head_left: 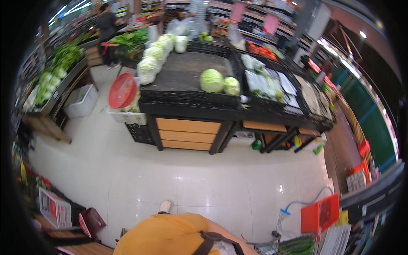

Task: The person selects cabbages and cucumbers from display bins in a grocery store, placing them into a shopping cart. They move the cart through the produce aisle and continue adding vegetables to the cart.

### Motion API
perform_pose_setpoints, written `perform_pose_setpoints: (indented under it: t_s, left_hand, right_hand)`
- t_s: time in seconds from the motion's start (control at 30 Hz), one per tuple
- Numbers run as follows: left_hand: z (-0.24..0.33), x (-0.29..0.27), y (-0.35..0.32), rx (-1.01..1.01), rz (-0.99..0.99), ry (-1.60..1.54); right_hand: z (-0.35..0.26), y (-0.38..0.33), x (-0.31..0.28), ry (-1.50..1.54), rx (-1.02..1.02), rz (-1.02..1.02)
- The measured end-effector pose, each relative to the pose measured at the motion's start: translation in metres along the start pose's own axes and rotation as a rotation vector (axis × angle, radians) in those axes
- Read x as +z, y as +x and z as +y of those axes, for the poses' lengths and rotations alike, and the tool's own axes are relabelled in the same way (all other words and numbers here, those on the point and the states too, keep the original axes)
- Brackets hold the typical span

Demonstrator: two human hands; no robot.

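Observation:
Neither of my hands shows. My yellow top (165, 233) fills the bottom middle, with a dark strap across it and part of a bare arm (227, 234) at its right side. One light clog (165, 206) on my foot stands on the tiled floor. Ahead is a black produce stand (191, 102). Along its left edge runs a row of napa cabbages (149, 66). A large round cabbage (211, 80) and a smaller cabbage (231, 86) sit near its front edge.
A red basket (122, 90) rests on a white crate left of the stand. Wrapped vegetables (263, 83) and tomatoes (262, 52) lie to the right. Behind me at right are a red crate (319, 213) and a blue-headed tool (285, 211). A person (106, 25) stands far left.

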State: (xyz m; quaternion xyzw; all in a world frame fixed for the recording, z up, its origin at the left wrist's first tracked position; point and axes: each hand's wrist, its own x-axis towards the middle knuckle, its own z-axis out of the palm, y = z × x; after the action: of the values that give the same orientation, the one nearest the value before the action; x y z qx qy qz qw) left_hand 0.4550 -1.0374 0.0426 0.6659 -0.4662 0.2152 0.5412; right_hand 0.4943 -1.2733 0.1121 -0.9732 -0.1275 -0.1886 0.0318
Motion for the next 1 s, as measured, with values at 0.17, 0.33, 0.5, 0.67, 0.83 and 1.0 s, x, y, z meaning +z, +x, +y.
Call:
perform_pose_setpoints:
  t_s: [0.17, 0.33, 0.5, 0.67, 0.83, 1.0]
  left_hand:
    - [0.146, -0.114, -0.195, -0.948, 0.272, 0.326]
    - [0.371, -0.151, -0.328, -1.313, 0.931, 0.167]
    - [0.567, -0.211, -0.280, -0.613, 1.102, -0.291]
    - [0.723, -0.268, -0.208, 0.072, 0.715, -0.344]
    - [0.854, -0.283, -0.242, 0.138, 0.665, -0.324]
    - [0.973, -0.309, -0.311, 0.053, 0.771, -0.237]
  right_hand:
    - [-0.181, -0.021, 0.013, 0.393, -0.449, -0.126]
    - [-0.418, -0.107, 0.023, 0.694, -0.886, -0.532]
    - [-0.589, -0.229, 0.019, 0.828, -1.130, -1.025]
    - [-0.700, -0.330, 0.025, 0.805, -1.139, -1.470]
    - [-0.813, -0.406, -0.001, 0.753, -1.175, -1.622]
    - [-0.942, -0.546, -0.131, 0.581, -1.854, -1.257]
